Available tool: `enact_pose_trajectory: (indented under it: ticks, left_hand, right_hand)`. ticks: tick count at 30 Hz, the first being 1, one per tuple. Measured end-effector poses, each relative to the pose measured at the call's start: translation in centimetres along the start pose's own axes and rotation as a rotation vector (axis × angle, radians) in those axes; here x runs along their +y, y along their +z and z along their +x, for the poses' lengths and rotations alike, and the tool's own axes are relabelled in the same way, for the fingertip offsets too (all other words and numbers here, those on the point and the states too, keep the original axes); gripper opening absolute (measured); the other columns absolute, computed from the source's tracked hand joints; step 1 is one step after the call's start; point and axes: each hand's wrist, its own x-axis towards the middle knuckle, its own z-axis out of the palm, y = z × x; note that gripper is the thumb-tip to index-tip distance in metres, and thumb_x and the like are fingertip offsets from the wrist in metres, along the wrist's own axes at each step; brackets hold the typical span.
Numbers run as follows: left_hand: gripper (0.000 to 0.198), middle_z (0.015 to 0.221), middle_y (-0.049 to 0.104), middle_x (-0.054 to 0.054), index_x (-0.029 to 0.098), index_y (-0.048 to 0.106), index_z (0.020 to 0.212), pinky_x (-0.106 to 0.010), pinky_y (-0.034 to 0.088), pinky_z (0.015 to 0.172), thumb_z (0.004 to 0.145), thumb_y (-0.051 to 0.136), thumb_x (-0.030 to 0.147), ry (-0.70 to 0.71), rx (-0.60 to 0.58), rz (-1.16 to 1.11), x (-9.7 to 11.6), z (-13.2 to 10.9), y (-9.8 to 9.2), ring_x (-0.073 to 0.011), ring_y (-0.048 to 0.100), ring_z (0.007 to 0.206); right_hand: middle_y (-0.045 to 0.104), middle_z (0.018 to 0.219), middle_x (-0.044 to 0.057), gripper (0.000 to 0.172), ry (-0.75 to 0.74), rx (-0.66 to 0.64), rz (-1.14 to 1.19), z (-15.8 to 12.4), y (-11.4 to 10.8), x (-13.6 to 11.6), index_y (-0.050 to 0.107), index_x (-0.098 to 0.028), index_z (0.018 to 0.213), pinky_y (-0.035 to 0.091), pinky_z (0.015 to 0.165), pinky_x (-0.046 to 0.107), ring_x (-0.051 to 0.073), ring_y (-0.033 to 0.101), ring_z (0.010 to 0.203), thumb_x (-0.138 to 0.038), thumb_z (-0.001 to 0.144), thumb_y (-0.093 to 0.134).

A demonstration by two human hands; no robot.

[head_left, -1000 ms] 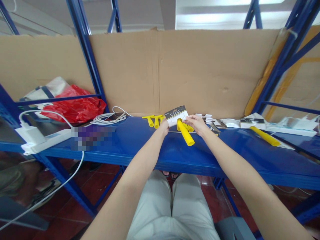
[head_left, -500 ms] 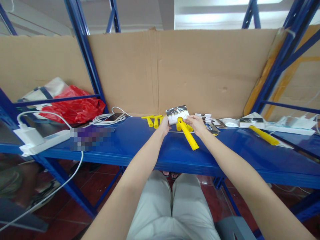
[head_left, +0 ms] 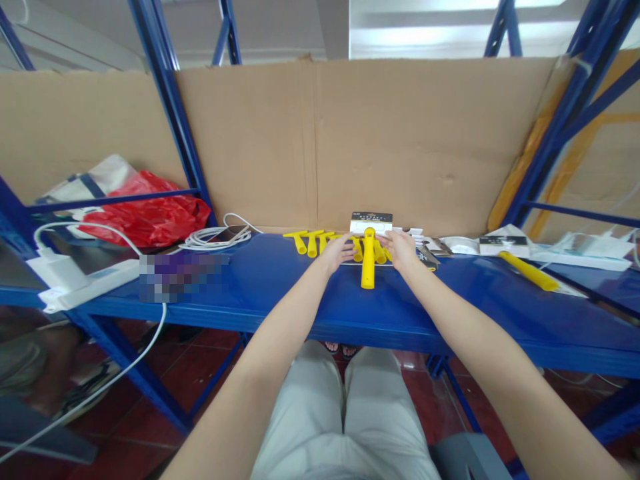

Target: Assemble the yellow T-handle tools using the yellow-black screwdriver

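A T-shaped yellow scraper [head_left: 368,263], its handle pointing toward me, carries a black and white card sleeve [head_left: 371,219] across its wide head. My right hand [head_left: 401,249] grips the right end of the sleeved head between thumb and fingers. Close to the left end, my left hand [head_left: 337,253] has its fingers stretched out; whether the tips touch the card cannot be made out. Several more yellow scrapers [head_left: 312,244] lie in a row behind my hands, some partly hidden. White and black cards [head_left: 416,236] lie just beyond my right hand.
Another sleeved scraper [head_left: 527,270] lies on the right of the blue shelf [head_left: 270,283], near a power strip [head_left: 580,257]. On the left are a red plastic bag [head_left: 150,212], a coiled white cable [head_left: 213,238] and another power strip [head_left: 105,283]. Cardboard [head_left: 400,140] walls the back.
The scraper has turned so its handle points straight toward me, and its head has shifted right. My left hand has come off the card's left side and spread its fingers.
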Motion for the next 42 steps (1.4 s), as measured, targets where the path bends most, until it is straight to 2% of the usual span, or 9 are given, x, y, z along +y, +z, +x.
enact_pose_trajectory:
  ticks: [3,5,10,17,22,27,35,39,42]
  left_hand:
    - [0.028,0.104,0.071,-0.017,0.009,0.064,0.111,-0.030,0.055,0.081,0.089,0.061,0.026,0.039,-0.145,0.062,-0.4,-0.5,0.6,-0.0174,0.070,0.081]
    - [0.021,0.093,0.073,-0.013,0.009,0.065,0.106,-0.031,0.055,0.083,0.085,0.066,0.016,0.069,-0.256,0.070,-0.7,-0.8,0.9,-0.0157,0.071,0.075]
    - [0.026,0.093,0.073,-0.010,0.010,0.063,0.104,-0.039,0.054,0.092,0.081,0.064,-0.001,0.104,-0.361,0.041,-1.3,-0.8,1.2,-0.0147,0.071,0.074]
    - [0.032,0.114,0.066,-0.011,0.013,0.057,0.101,-0.044,0.056,0.089,0.076,0.069,-0.002,0.184,-0.311,0.070,-1.4,-1.3,1.6,-0.0123,0.069,0.072]
    - [0.061,0.135,0.051,-0.016,0.018,0.047,0.120,-0.046,0.058,0.086,0.069,0.074,-0.003,0.242,-0.220,0.084,-1.6,-1.6,1.9,-0.0151,0.070,0.082]
    - [0.085,0.148,0.039,-0.018,0.025,0.038,0.136,-0.048,0.057,0.090,0.066,0.077,-0.003,0.256,-0.235,0.094,-1.6,-1.7,1.9,-0.0196,0.068,0.097]
    - [0.104,0.153,0.035,-0.016,0.034,0.027,0.150,-0.044,0.056,0.090,0.065,0.079,0.002,0.272,-0.249,0.125,-1.6,-1.8,1.8,-0.0241,0.066,0.105]
    - [0.105,0.152,0.038,-0.014,0.034,0.026,0.151,-0.039,0.058,0.087,0.065,0.078,0.002,0.274,-0.228,0.153,-1.4,-2.1,1.8,-0.0243,0.065,0.107]
    - [0.105,0.152,0.039,-0.015,0.032,0.026,0.151,-0.037,0.058,0.085,0.065,0.078,0.001,0.278,-0.200,0.159,-1.2,-2.4,1.9,-0.0239,0.066,0.106]
  right_hand:
    - [0.064,0.060,-0.003,0.027,0.030,0.004,-0.009,-0.2,0.0,-0.1,0.044,-0.018,0.067,0.055,0.059,0.015,0.009,0.068,0.058,0.002,0.082,0.053]
    - [0.065,0.062,-0.002,0.026,0.034,-0.020,-0.017,-0.1,0.0,0.1,0.045,-0.018,0.068,0.055,0.061,0.016,0.009,0.069,0.060,0.002,0.081,0.054]
    - [0.064,0.065,-0.003,0.024,0.027,-0.043,-0.064,0.5,-0.2,0.6,0.043,-0.019,0.070,0.056,0.062,0.016,0.010,0.069,0.062,0.000,0.080,0.055]
    - [0.060,0.061,-0.005,0.026,-0.001,0.035,-0.093,0.8,-0.5,0.9,0.042,-0.020,0.070,0.055,0.060,0.016,0.008,0.067,0.057,0.000,0.080,0.057]
    - [0.059,0.059,-0.006,0.027,-0.016,0.036,-0.101,0.8,-0.6,0.9,0.043,-0.020,0.070,0.053,0.054,0.013,0.007,0.065,0.053,0.001,0.078,0.058]
    - [0.058,0.056,-0.006,0.028,-0.022,0.047,-0.072,0.9,-0.6,1.1,0.043,-0.019,0.068,0.054,0.056,0.013,0.005,0.062,0.052,0.001,0.079,0.059]
    - [0.057,0.056,-0.005,0.032,-0.032,0.048,-0.089,1.5,-0.8,1.4,0.042,-0.019,0.065,0.052,0.055,0.013,0.007,0.063,0.054,0.001,0.073,0.065]
    - [0.060,0.058,-0.003,0.022,-0.082,-0.004,-0.179,1.8,-1.1,1.7,0.050,-0.018,0.063,0.053,0.060,0.016,0.008,0.063,0.060,-0.003,0.069,0.065]
    - [0.061,0.061,-0.002,0.013,-0.165,-0.050,-0.360,1.8,-1.1,2.1,0.056,-0.018,0.063,0.053,0.066,0.021,0.010,0.061,0.063,-0.009,0.067,0.065]
